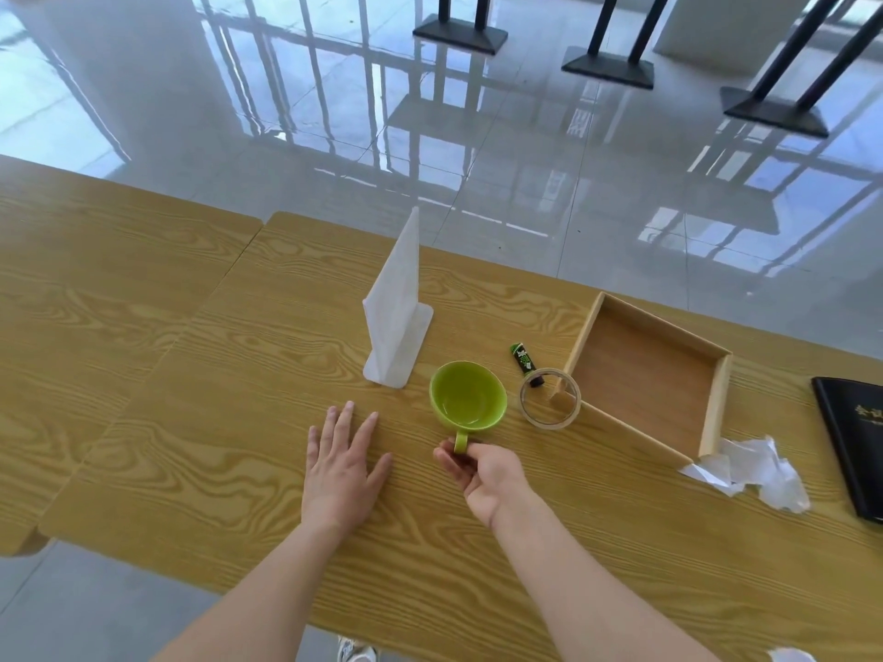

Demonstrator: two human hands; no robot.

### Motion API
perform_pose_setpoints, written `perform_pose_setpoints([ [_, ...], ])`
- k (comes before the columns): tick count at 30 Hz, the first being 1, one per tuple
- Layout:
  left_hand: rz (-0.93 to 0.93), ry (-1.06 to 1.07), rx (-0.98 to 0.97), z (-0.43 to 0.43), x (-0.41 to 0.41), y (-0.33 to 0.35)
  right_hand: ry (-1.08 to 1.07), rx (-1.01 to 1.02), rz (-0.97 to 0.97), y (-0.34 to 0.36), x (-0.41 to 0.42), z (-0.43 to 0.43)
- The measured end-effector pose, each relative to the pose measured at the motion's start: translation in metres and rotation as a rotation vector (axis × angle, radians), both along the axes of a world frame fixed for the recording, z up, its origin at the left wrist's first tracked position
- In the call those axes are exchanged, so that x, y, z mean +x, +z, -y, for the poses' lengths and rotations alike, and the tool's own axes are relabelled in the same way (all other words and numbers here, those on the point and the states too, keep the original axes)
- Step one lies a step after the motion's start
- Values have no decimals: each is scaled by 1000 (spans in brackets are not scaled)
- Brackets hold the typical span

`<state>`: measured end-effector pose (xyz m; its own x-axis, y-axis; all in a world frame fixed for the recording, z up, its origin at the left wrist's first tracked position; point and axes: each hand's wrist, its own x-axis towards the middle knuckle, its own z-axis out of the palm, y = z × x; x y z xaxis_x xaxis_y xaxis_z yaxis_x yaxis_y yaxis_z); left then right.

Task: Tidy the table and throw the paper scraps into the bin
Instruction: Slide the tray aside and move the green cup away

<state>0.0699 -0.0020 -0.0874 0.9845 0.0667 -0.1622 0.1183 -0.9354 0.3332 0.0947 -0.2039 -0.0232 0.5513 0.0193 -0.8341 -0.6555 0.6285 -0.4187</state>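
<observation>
head view: a wooden table with a pale grain is seen from above, and a glossy tiled floor is seen beyond its far edge. the left hand is laid flat on the tabletop, palm down, with its fingers straight and slightly spread; nothing is held in it. the right hand is closed in a pinch on the handle of a green cup, which stands upright on the table just right of the left hand, its handle turned toward the person. behind the cup, a white upright sign holder is stood on its flat base. to the right of the cup, a clear tape roll is laid flat at the left corner of a shallow wooden tray; whether the two touch cannot be told. a small green and black tube lies just behind the roll, one end seen through the ring. the crumpled paper scraps are found on the table against the tray's near right corner, well apart from both hands. a black folder is laid at the right edge, just beyond the scraps. another white scrap is cut off by the bottom edge. a shoe is seen below the table's near edge, and black stand bases are seen on the floor at the top.
</observation>
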Motion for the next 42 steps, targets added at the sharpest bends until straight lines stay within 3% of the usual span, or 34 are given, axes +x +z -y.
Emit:
perform_pose_setpoints([
  [6, -6, -9, -7, 0, -1, -1, 46, -25, 31, -5, -2, 1],
  [11, -23, 14, -2, 4, 0, 6, 249, -197, 72, -6, -6, 9],
  [15, -54, 83, -52, 23, 6, 26, 509, -619, 156, -6, -12, 34],
  [18, 29, 100, -196, 55, 0, 47, 514, -936, 246, -1, -5, 52],
  [21, -39, 147, -316, 92, -11, 60, 525, -1071, 352, 7, 16, 57],
  [25, -167, 282, -379, 120, -9, 65, 585, -1006, 321, 8, 44, 56],
  [32, -164, 503, -722, 113, 6, 56, 567, -814, 269, -3, 50, 52],
  [38, -85, 508, -783, 73, -23, 54, 597, -716, 327, 10, 27, 23],
  [42, 9, 554, -752, 34, -46, 59, 787, -695, 406, 21, 15, -9],
])
